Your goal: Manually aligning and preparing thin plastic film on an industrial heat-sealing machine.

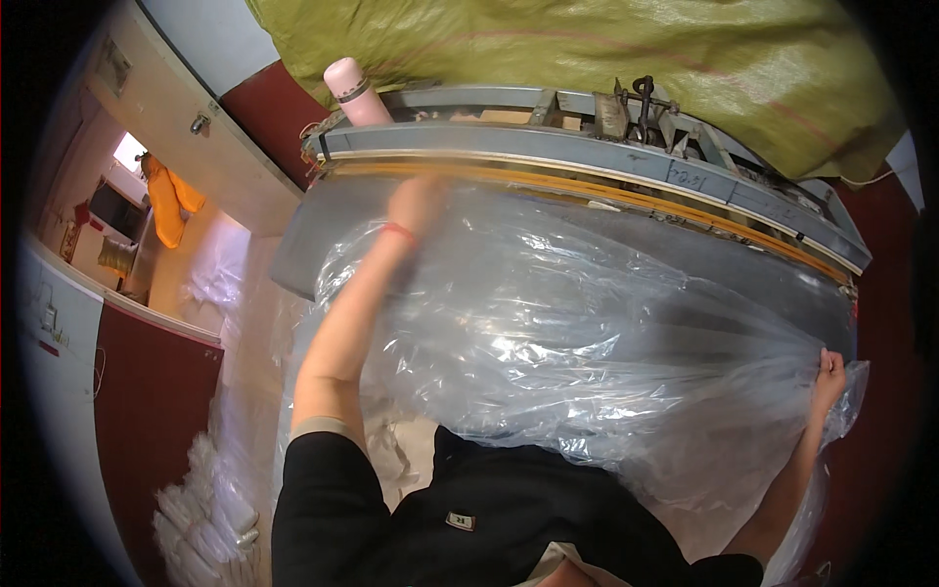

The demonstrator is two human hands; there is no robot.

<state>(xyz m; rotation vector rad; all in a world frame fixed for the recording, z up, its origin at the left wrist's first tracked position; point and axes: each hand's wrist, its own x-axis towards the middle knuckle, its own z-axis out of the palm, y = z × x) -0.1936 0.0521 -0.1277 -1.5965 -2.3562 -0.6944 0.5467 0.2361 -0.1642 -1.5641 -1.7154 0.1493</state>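
The right hand (831, 368), out at the far right, is closed in a pinch on a gathered edge of the clear plastic film (533, 318), its fingers bunched and creases fanning from the grip toward the middle. The left hand (417, 205) is smeared by motion blur at the far side of the work surface, near the orange-yellow strip (587, 191); I cannot tell how far its fingers are spread or whether they hold or touch the film. A red band (398, 233) circles that wrist.

The film lies crumpled and shiny across the dark grey tabletop (328, 215), reaching from below the left hand to the right hand and hanging over the near edge in front of the person's black shirt (548, 504).

Beyond the strip runs a grey metal frame (469, 142), with a pink bottle (354, 93) tilted at its left end and a dark metal clamp (644, 98) farther right. An olive-green woven tarp (567, 49) hangs behind. To the left are a pale door (186, 108) and, lower down, a pile of clear plastic bags (210, 509).
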